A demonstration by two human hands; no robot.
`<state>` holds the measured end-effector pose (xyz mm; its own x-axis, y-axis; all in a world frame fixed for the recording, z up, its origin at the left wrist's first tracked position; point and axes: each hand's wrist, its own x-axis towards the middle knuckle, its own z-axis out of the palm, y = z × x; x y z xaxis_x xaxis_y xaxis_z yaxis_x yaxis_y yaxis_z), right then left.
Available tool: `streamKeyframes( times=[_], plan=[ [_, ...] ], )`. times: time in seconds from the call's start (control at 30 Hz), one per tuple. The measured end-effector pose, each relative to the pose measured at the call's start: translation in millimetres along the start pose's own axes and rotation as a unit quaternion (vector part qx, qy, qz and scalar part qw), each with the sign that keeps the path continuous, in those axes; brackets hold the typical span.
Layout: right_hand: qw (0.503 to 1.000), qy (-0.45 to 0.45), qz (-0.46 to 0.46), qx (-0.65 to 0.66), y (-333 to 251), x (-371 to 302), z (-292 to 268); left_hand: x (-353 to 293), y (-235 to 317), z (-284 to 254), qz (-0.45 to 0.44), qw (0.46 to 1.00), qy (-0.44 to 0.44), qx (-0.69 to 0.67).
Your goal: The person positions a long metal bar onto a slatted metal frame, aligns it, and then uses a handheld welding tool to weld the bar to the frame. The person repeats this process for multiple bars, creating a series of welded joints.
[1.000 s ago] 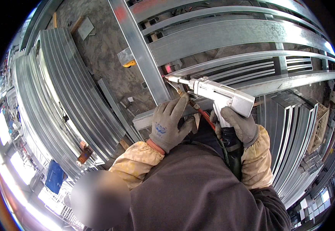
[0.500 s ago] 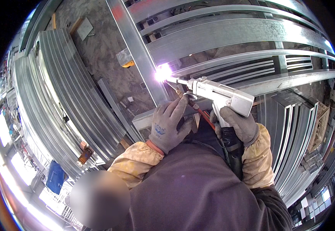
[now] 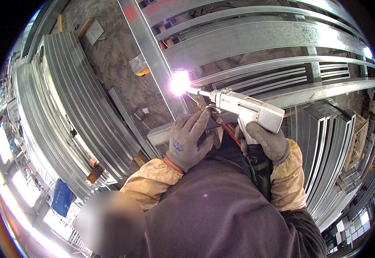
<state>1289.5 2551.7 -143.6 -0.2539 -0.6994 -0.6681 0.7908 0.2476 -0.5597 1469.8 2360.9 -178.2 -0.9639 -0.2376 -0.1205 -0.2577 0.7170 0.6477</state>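
Observation:
A grey-gloved right hand, my right hand [image 3: 268,139], grips the handle of a silver welding gun [image 3: 247,106]. Its nozzle points left, with a bright violet-white glow [image 3: 179,82] at its tip. The glow covers the spot where a square metal tube [image 3: 152,56] meets a crossbar [image 3: 247,69]. Under the gun runs a thin wire guide with a brass fitting [image 3: 201,105] and a red hose [image 3: 229,129]. My left hand [image 3: 189,139], also gloved, has its fingers stretched out and its thumb apart. Its fingertips are by the brass fitting; whether they press on it is unclear.
Long metal profiles [image 3: 80,99] lie stacked on the left, with a brown bottle [image 3: 95,174] on them. More profiles [image 3: 325,146] stand to the right. A yellow-and-clear tool [image 3: 142,69] sits beyond the tube. A person's blurred head [image 3: 110,223] shows at lower left.
The glow is larger and has moved slightly left and down with the nozzle. A small orange streak shows beyond the tube. Both hands have hardly moved.

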Motion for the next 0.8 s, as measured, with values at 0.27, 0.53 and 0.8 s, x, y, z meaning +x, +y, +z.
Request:
streamKeyframes(
  times=[0.27,0.53,0.8],
  plan=[
    [1.000,0.006,0.009,-0.006,-3.7,-1.0,3.8,2.1,1.2,-2.0,0.005,1.000,0.003,-0.007],
    [1.000,0.009,-0.007,-0.010,-1.1,-0.5,4.4,3.0,2.3,-1.8,0.002,1.000,0.004,-0.005],
    [1.000,0.007,-0.005,-0.014,-1.4,0.8,4.8,1.9,-0.2,-0.6,0.004,1.000,0.002,0.001]
  ],
)
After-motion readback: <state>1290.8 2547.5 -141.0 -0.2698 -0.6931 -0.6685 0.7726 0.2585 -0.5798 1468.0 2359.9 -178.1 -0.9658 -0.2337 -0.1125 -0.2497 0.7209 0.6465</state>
